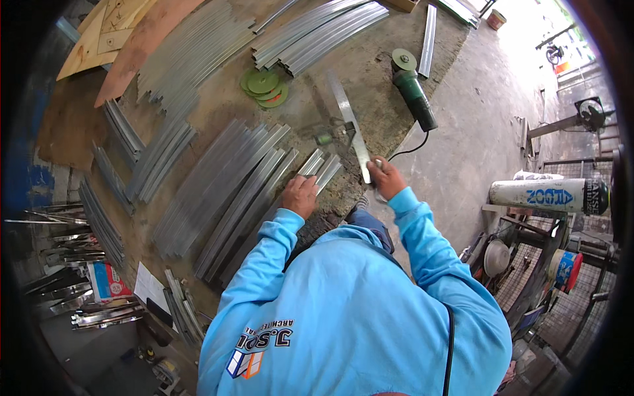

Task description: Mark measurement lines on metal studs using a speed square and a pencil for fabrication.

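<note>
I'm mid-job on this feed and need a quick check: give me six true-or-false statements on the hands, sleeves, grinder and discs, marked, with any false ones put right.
1. The left hand is on the metal profiles. True.
2. The green angle grinder lies to the right of the loose discs. True.
3. The grinder has no disc fitted. False: a pale green disc is mounted on it.
4. The right hand is at the near end of the metal ruler. True.
5. The loose discs lie apart from one another. False: they overlap in a pile.
6. The person's sleeves are dark grey. False: they are light blue.
</note>
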Available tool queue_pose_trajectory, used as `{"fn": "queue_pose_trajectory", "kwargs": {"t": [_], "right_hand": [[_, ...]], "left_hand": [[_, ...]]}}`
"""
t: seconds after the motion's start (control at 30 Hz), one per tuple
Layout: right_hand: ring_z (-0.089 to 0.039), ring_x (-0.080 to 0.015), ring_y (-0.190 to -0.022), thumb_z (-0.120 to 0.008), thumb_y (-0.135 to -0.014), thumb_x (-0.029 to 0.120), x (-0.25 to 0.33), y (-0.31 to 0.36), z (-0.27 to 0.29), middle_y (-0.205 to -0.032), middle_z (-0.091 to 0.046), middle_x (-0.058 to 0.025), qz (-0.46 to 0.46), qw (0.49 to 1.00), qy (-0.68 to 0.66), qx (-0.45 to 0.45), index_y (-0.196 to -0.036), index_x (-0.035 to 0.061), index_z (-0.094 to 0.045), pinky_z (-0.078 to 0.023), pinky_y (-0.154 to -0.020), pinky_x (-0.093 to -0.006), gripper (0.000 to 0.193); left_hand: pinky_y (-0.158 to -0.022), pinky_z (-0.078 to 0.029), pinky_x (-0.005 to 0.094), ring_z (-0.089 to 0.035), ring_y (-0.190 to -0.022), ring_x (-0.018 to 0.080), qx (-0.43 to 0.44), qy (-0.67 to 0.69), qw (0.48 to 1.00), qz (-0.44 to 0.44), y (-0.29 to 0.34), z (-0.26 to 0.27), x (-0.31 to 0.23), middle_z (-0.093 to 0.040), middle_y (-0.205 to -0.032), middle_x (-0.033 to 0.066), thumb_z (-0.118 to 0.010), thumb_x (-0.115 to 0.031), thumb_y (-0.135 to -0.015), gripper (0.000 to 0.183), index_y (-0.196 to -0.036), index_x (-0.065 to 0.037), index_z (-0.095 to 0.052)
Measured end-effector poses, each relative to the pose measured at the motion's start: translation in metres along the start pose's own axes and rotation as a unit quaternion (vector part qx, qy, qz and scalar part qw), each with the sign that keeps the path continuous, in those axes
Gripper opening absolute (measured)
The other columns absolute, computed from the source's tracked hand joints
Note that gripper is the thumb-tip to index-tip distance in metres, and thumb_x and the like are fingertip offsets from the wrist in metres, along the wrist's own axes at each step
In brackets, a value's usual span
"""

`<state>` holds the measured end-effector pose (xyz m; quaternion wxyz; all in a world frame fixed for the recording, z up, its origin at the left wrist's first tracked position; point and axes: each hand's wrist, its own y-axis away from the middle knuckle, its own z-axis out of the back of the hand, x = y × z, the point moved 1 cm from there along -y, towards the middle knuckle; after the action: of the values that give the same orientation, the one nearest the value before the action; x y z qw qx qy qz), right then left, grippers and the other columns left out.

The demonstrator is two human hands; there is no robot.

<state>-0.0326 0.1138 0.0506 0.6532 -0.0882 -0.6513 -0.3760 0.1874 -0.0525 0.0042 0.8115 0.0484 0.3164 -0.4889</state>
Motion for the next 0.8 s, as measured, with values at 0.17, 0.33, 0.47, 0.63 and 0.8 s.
{"fn": "queue_pose_trajectory", "kwargs": {"t": [0.17, 0.33, 0.47, 0.63, 0.8], "right_hand": [[-0.055, -0.0139, -0.068, -0.056, -0.103, 0.036, -0.002, 0.025, 0.048, -0.072, -0.057, -0.0045, -0.052, 0.974, 0.173, 0.138, -0.106, 0.0069, -0.062, -0.047, -0.064, -0.0337, 0.03], [-0.059, -0.0181, -0.067, -0.055, -0.103, 0.037, -0.035, 0.018, 0.028, -0.073, -0.061, -0.006, -0.087, 0.953, 0.21, 0.198, -0.11, 0.0086, -0.064, -0.05, -0.066, -0.0357, 0.031], [-0.058, -0.0149, -0.062, -0.055, -0.103, 0.037, -0.028, 0.011, 0.004, -0.069, -0.063, -0.0039, -0.099, 0.936, 0.297, 0.163, -0.105, 0.0064, -0.063, -0.049, -0.06, -0.0329, 0.032], [-0.065, -0.0235, -0.069, -0.055, -0.101, 0.044, -0.014, -0.001, 0.0, -0.074, -0.067, -0.012, -0.131, 0.935, 0.272, 0.188, -0.102, 0.0035, -0.064, -0.051, -0.067, -0.0392, 0.041], [-0.066, -0.0334, -0.074, -0.058, -0.099, 0.043, -0.005, -0.009, -0.003, -0.079, -0.068, -0.0184, -0.101, 0.901, 0.367, 0.207, -0.096, 0.0024, -0.065, -0.05, -0.068, -0.0428, 0.042]], "left_hand": [[-0.083, -0.046, 0.0484, -0.056, -0.093, 0.0344, -0.025, -0.04, 0.999, 0.018, 0.005, 0.014, 0.005, -0.059, -0.104, 0.011, -0.069, -0.029, -0.091, 0.029, -0.115, -0.012, -0.067], [-0.085, -0.043, 0.0478, -0.055, -0.098, 0.0331, -0.078, 0.039, 0.996, 0.016, 0.009, 0.021, -0.008, -0.056, -0.108, 0.0114, -0.062, -0.053, -0.092, 0.054, -0.136, -0.021, -0.055], [-0.086, -0.04, 0.0461, -0.051, -0.104, 0.0299, 0.077, -0.04, 0.996, -0.027, -0.006, 0.031, -0.022, -0.049, -0.118, 0.011, -0.076, -0.05, -0.08, 0.083, -0.151, -0.025, -0.041], [-0.083, -0.04, 0.0455, -0.051, -0.099, 0.0285, 0.113, -0.089, 0.989, 0.024, -0.014, 0.02, -0.019, -0.049, -0.11, 0.0099, -0.08, -0.041, -0.074, 0.086, -0.15, -0.027, -0.042], [-0.083, -0.039, 0.045, -0.052, -0.099, 0.0282, 0.096, -0.07, 0.992, 0.033, -0.011, 0.015, -0.014, -0.051, -0.111, 0.0102, -0.077, -0.045, -0.077, 0.08, -0.149, -0.028, -0.044]]}}
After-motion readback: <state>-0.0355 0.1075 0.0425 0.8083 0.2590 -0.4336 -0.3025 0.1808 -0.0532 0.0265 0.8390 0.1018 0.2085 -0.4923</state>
